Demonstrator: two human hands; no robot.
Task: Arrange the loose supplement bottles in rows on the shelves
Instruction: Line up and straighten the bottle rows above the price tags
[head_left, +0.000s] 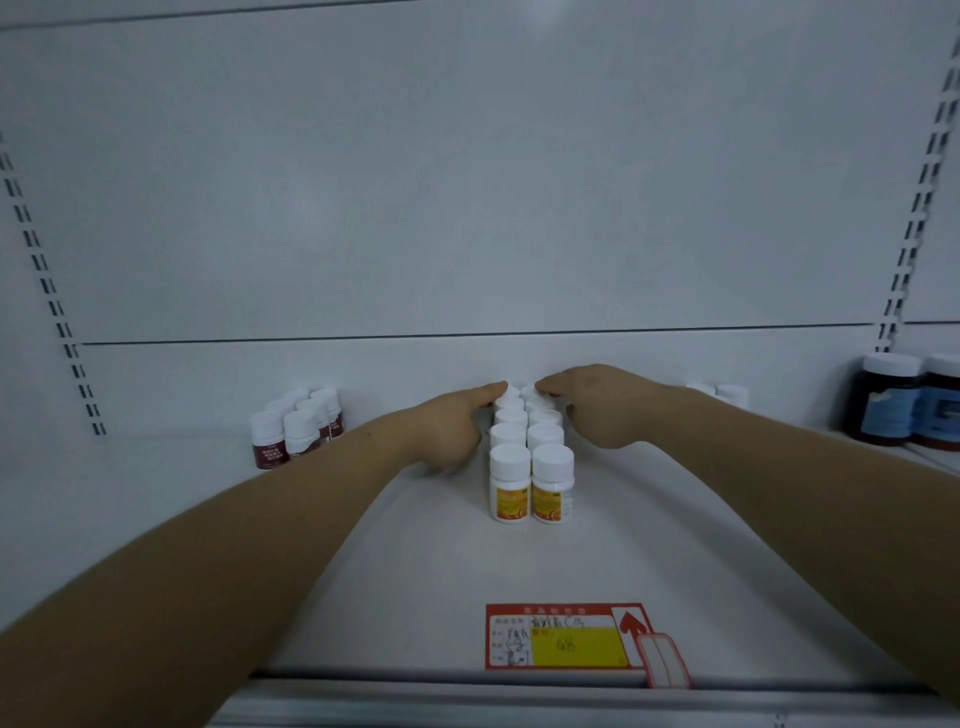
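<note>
Two rows of white-capped supplement bottles with orange labels (530, 483) run from mid-shelf back to the rear wall on the white shelf (415, 571). My left hand (457, 426) lies flat against the left side of the rows, its fingertips at the rearmost caps. My right hand (597, 405) lies against the right side, its fingers reaching over the back caps. Both hands press the rows from either side and neither grips a bottle. The rearmost bottles are partly hidden by my fingers.
Several white-capped bottles with dark red labels (296, 431) stand at the back left. Two white caps (717, 392) show at the back right. Dark jars with blue labels (909, 400) stand at the far right. A red and yellow price tag (566, 636) sits on the front rail.
</note>
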